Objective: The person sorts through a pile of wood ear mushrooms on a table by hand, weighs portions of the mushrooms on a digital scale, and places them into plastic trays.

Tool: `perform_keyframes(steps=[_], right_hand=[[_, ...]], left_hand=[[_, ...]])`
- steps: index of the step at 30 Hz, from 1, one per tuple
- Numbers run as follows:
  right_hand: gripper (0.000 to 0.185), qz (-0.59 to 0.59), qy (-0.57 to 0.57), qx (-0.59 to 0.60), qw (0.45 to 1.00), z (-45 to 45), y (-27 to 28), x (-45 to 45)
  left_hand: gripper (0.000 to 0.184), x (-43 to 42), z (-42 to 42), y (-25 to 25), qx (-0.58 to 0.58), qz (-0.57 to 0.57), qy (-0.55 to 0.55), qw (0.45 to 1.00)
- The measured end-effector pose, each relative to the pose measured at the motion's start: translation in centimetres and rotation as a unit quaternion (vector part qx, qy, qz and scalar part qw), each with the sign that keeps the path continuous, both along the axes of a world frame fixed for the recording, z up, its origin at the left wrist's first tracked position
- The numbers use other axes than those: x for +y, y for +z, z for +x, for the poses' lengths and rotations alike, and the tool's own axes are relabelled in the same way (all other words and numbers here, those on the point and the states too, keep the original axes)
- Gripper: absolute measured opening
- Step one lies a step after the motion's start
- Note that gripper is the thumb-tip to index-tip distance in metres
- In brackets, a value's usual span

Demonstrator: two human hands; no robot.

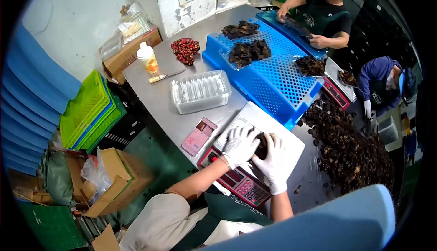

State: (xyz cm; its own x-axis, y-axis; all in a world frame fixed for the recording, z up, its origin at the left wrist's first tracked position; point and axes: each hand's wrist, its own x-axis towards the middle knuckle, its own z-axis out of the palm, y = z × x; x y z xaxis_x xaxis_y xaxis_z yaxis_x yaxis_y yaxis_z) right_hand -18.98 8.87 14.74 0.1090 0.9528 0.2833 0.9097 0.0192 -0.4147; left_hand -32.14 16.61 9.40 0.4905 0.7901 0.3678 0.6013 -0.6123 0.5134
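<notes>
White gloves cover both hands over the pale platform [291, 145] of a red digital scale [243, 185]. Between them sits a dark clump of dried black fungus [261, 150], mostly hidden by the fingers. My left hand [241, 146] curls over its left side, and my right hand [273, 162] cups it from the right. Whether a tray lies beneath the clump I cannot tell. A pink phone [199, 136] rests left of the scale. Beyond it stands a clear plastic tub [200, 92] stacked with trays.
Filled clear trays [249, 54] stand on an upturned blue crate [273, 80]. A fungus heap [353, 153] covers the table's right. A knife [166, 76], white cup [148, 58] and red patterned cloth [185, 50] lie far left. Two co-workers [325, 18] work across the table.
</notes>
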Motion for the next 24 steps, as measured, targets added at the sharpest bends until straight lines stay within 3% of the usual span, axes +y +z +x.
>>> perform_keyframes(steps=[4,8,12,16,18,22,24], right_hand=[[0.083,0.008,0.0,-0.041,0.999,1.9,0.1,-0.8],[0.081,0.013,-0.047,0.07,0.996,3.6,0.2,-2.6],[0.068,0.055,-0.103,0.232,0.966,5.4,-0.9,-4.5],[0.063,0.055,-0.119,0.175,0.976,6.1,-1.4,-4.9],[0.059,0.029,-0.088,0.047,0.995,5.9,-1.0,-4.2],[0.065,-0.037,-0.051,-0.066,0.996,3.8,-0.7,-1.8],[0.067,-0.042,-0.005,-0.058,0.997,2.2,-1.5,-0.5]], left_hand=[[0.038,-0.4,1.5,0.1,-0.075,-0.036,-0.044,0.996],[0.034,2.0,-1.0,1.4,-0.155,-0.027,-0.101,0.982],[0.032,4.6,-4.4,1.1,-0.333,-0.131,-0.054,0.932],[0.032,6.7,-6.8,1.8,-0.281,-0.157,-0.074,0.944],[0.032,7.0,-6.5,2.1,-0.215,-0.151,-0.122,0.957],[0.039,6.6,-4.1,1.5,-0.069,-0.091,-0.21,0.971],[0.054,5.7,-2.9,-0.2,-0.071,-0.071,-0.244,0.964]])
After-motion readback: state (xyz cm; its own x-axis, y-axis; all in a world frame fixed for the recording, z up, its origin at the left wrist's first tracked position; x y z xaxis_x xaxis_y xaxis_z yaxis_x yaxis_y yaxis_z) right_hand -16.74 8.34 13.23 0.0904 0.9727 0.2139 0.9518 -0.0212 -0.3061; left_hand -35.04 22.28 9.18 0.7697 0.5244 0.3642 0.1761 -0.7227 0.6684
